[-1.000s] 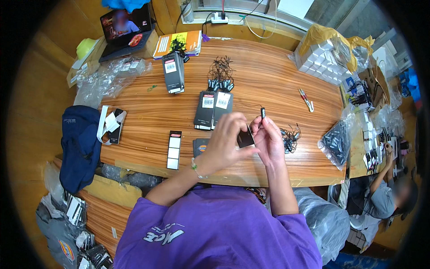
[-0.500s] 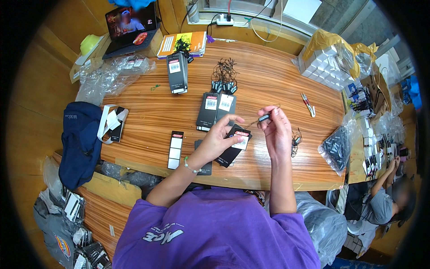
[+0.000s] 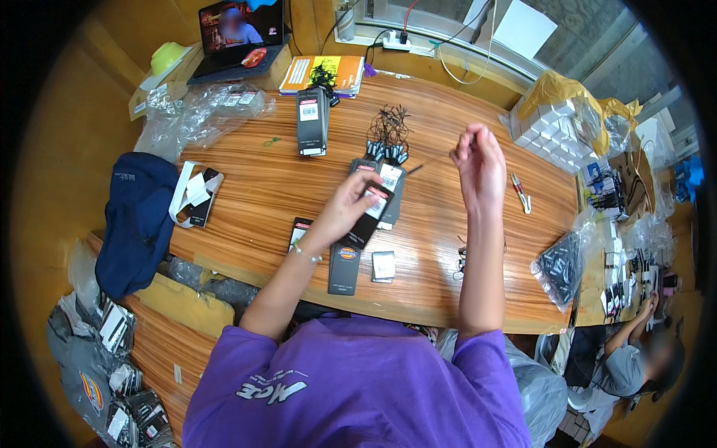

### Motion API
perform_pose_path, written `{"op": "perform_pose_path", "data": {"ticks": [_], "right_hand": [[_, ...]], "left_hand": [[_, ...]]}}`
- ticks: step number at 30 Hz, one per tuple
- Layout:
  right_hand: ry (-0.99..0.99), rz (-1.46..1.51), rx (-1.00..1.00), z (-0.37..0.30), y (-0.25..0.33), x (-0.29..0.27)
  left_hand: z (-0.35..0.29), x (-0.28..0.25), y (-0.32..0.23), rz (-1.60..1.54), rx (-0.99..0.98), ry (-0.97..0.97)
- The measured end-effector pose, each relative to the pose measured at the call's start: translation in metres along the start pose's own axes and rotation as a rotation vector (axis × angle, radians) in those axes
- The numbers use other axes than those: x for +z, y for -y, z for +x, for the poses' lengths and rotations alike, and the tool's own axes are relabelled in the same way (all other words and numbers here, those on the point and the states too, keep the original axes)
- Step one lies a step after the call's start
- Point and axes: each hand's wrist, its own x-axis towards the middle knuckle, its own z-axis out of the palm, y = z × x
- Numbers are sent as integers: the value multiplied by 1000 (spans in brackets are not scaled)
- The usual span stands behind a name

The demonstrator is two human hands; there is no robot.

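Observation:
My left hand [image 3: 345,211] is closed on a black hang tag [image 3: 364,228] with a red-and-white label, held tilted above the table. A short dark blurred piece [image 3: 416,170] sticks out just beyond the tag's top end. To the right, my right hand [image 3: 479,160] is raised with its fingers pinched together; what they hold is too fine to see. Beyond the left hand lie stacked grey tags [image 3: 390,196] with black strings [image 3: 388,127] at their far end. Nearer me are a grey tag [image 3: 343,275] and a small pile of white labels [image 3: 383,266].
Another tag stack [image 3: 311,128] stands farther back by notebooks [image 3: 340,75] and a laptop [image 3: 239,45]. Red-handled snips [image 3: 520,193] lie right of my right hand, near a bag of black pieces [image 3: 559,261] and white boxes [image 3: 549,123]. A person [image 3: 627,351] sits far right.
My right hand has moved up and away from the tag, to the right. My left hand has shifted slightly left and up with the tag, uncovering the grey tag and label pile.

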Motion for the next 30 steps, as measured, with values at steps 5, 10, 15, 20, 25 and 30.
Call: {"op": "perform_pose_path", "data": {"ticks": [5, 10, 15, 20, 25, 30], "right_hand": [[-7, -84, -3, 59, -9, 9], [24, -88, 29, 76, -12, 23], [51, -64, 34, 76, -6, 27], [64, -67, 27, 68, -1, 33], [76, -83, 15, 66, 3, 35], [73, -91, 14, 64, 4, 35]], "left_hand": [[21, -21, -14, -31, -185, -50], [21, -27, -17, -170, -237, -21], [18, -35, -16, -654, -304, 92], [13, -32, -21, -1029, -398, 230], [9, -30, -21, -1119, -398, 281], [7, -28, -24, -1058, -396, 281]]}}
